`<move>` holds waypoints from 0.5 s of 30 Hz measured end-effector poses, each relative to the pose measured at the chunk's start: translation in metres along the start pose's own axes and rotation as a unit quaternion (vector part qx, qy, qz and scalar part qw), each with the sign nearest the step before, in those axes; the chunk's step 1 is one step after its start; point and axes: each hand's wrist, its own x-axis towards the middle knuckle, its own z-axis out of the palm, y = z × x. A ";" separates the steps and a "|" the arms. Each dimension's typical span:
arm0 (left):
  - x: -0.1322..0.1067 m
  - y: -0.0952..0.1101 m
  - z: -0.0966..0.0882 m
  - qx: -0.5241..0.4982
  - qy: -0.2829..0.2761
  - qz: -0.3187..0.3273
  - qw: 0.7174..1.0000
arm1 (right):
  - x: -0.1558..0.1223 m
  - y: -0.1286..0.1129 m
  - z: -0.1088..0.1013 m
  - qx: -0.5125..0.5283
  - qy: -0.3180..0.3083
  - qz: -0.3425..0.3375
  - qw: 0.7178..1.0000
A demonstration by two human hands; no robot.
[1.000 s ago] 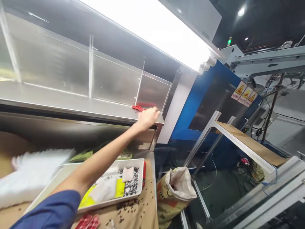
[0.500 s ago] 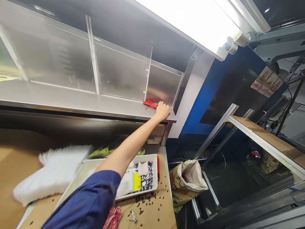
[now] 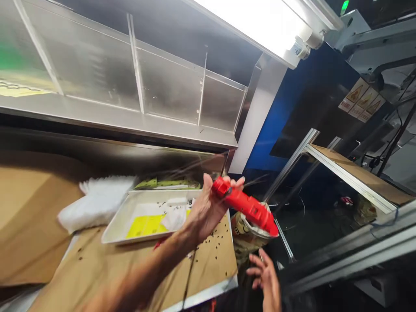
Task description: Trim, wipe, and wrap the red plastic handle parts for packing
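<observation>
The tray [image 3: 112, 232] lies on a cardboard sheet [image 3: 94, 264], with plastic bags [image 3: 97, 206] left of it, a sack [image 3: 243, 232] right of it, and a steel shelf [image 3: 130, 121] behind it.

Carrier: cardboard-covered worktop [image 3: 97, 264];
Lying on it: shallow aluminium tray [image 3: 115, 215]; white plastic sheets [image 3: 97, 206]; scattered dark pellets [image 3: 216, 255];

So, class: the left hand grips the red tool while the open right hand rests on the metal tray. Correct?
No: the open right hand is clear of the metal tray, hanging past the bench edge at lower right in the head view.
</observation>
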 end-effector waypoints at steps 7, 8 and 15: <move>-0.148 -0.126 0.009 -0.263 0.250 -0.190 0.912 | -0.094 -0.024 -0.075 0.095 0.025 0.026 0.995; -0.163 -0.136 0.012 -0.275 0.238 -0.201 0.910 | -0.107 -0.026 -0.083 0.087 0.054 0.038 0.994; -0.249 -0.166 0.012 -0.261 0.109 -0.264 0.922 | -0.166 -0.039 -0.119 0.052 0.143 0.105 0.983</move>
